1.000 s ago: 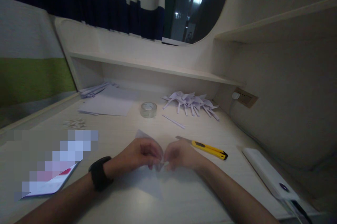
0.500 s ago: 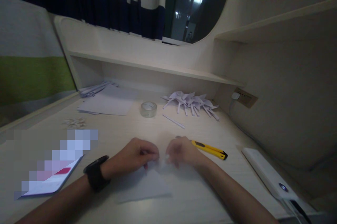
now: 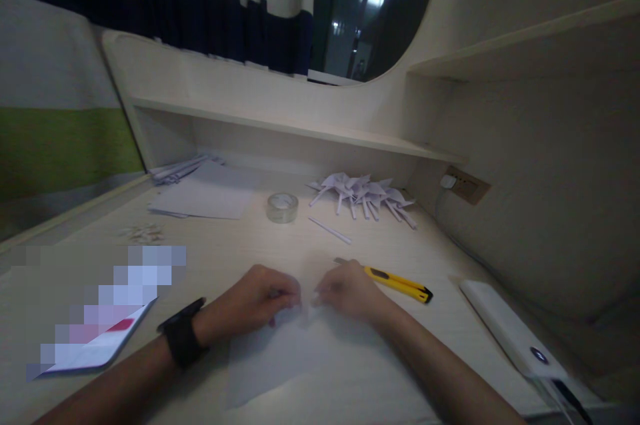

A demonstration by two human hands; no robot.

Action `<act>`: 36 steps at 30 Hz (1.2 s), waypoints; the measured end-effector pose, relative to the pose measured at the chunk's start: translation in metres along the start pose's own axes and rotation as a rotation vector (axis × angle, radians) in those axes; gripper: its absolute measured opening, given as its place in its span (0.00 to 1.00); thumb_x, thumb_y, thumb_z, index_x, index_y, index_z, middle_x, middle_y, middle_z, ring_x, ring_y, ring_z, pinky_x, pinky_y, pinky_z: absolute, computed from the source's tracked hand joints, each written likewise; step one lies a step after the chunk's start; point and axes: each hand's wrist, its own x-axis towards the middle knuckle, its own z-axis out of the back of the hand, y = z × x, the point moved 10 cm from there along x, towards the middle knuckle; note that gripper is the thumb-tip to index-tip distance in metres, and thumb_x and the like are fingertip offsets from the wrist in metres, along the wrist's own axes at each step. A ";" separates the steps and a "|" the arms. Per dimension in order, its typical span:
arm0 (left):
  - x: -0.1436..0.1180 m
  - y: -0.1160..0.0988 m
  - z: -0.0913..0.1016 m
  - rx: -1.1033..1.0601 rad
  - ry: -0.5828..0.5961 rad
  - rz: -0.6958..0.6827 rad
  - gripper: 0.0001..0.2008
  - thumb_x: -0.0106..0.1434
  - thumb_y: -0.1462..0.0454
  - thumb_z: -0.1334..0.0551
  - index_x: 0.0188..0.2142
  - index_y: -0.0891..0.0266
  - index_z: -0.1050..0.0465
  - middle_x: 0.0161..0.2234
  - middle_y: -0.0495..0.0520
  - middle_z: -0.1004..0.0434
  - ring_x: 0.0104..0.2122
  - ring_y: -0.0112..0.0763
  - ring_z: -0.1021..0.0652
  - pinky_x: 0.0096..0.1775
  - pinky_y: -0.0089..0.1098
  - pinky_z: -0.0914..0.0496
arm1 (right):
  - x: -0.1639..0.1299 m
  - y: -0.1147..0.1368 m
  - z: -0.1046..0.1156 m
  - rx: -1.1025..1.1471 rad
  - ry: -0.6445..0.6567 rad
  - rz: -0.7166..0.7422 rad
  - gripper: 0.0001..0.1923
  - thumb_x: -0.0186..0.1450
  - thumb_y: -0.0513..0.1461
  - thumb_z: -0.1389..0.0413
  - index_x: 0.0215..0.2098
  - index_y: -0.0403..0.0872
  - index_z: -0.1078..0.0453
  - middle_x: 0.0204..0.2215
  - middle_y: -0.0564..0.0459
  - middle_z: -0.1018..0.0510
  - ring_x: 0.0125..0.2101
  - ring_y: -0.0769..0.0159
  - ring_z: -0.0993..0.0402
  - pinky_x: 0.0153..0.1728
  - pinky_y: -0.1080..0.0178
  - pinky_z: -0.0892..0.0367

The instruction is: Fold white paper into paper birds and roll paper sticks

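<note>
At the left, a screen device (image 3: pixel 103 353), partly masked by pixelation, is laid near the edge of the desk (image 3: pixel 233 245). Small white pieces (image 3: pixel 145 233) are heaped beyond it, and stacked paper (image 3: pixel 210 192) is placed at the far left.

A watch (image 3: pixel 184 337) is worn on the left wrist. The left hand (image 3: pixel 265 298) is closed in a pinch, and the sheet of paper (image 3: pixel 270 362) appears to be gripped at its far edge. The sheet is spread on the near side of this hand and toward the right; the left hand is the nearer one. Its outline is blurred, so its long axis cannot be determined.

Beyond the hands, a tape roll (image 3: pixel 283 209) is stood in the middle, with a thin paper stick (image 3: pixel 330 230) to its right.

The right hand (image 3: pixel 345 292) is held just apart from the left, fingers curled; whether the pale bit at the fingertips is gripped cannot be told. Paper pinwheels (image 3: pixel 360 195) are grouped at the far right. A yellow knife (image 3: pixel 397 284) is laid just beside the right hand, its long axis directed from far left to near right
</note>
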 end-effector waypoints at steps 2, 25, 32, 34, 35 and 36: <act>0.000 -0.002 0.000 0.057 -0.011 -0.037 0.12 0.66 0.63 0.45 0.28 0.62 0.26 0.22 0.48 0.29 0.25 0.26 0.27 0.30 0.24 0.39 | -0.001 0.002 -0.003 -0.059 0.031 0.021 0.02 0.54 0.37 0.36 0.26 0.45 0.21 0.21 0.53 0.21 0.21 0.69 0.29 0.25 0.68 0.38; -0.002 0.013 -0.001 -0.177 -0.024 0.082 0.17 0.67 0.59 0.46 0.29 0.65 0.25 0.26 0.52 0.25 0.24 0.27 0.24 0.25 0.23 0.32 | -0.002 0.006 -0.009 -0.060 -0.026 0.048 0.07 0.56 0.41 0.35 0.25 0.44 0.23 0.19 0.54 0.22 0.19 0.72 0.31 0.23 0.69 0.41; -0.004 -0.007 0.002 0.118 -0.031 -0.119 0.12 0.67 0.66 0.46 0.29 0.63 0.27 0.28 0.51 0.25 0.31 0.29 0.25 0.34 0.26 0.36 | -0.007 0.019 -0.013 -0.321 -0.041 0.168 0.08 0.59 0.40 0.39 0.25 0.46 0.24 0.22 0.53 0.20 0.23 0.69 0.26 0.25 0.69 0.41; -0.003 -0.005 0.000 0.115 -0.010 -0.113 0.12 0.67 0.66 0.45 0.30 0.63 0.26 0.28 0.51 0.24 0.31 0.29 0.25 0.35 0.26 0.35 | -0.012 0.026 -0.018 -0.457 -0.043 0.258 0.06 0.59 0.38 0.41 0.26 0.47 0.24 0.24 0.53 0.20 0.25 0.67 0.25 0.25 0.68 0.42; -0.003 -0.003 -0.002 0.103 0.002 -0.100 0.12 0.67 0.66 0.45 0.29 0.63 0.26 0.27 0.51 0.24 0.31 0.29 0.25 0.34 0.26 0.35 | -0.014 0.028 -0.021 -0.511 -0.039 0.297 0.04 0.58 0.36 0.42 0.26 0.47 0.25 0.24 0.53 0.20 0.25 0.67 0.25 0.25 0.67 0.43; -0.003 -0.001 -0.003 0.083 0.012 -0.086 0.12 0.67 0.65 0.45 0.29 0.63 0.26 0.27 0.51 0.25 0.30 0.29 0.25 0.34 0.26 0.35 | -0.017 0.031 -0.023 -0.552 -0.032 0.327 0.03 0.56 0.35 0.42 0.27 0.47 0.25 0.24 0.54 0.20 0.25 0.67 0.25 0.24 0.67 0.44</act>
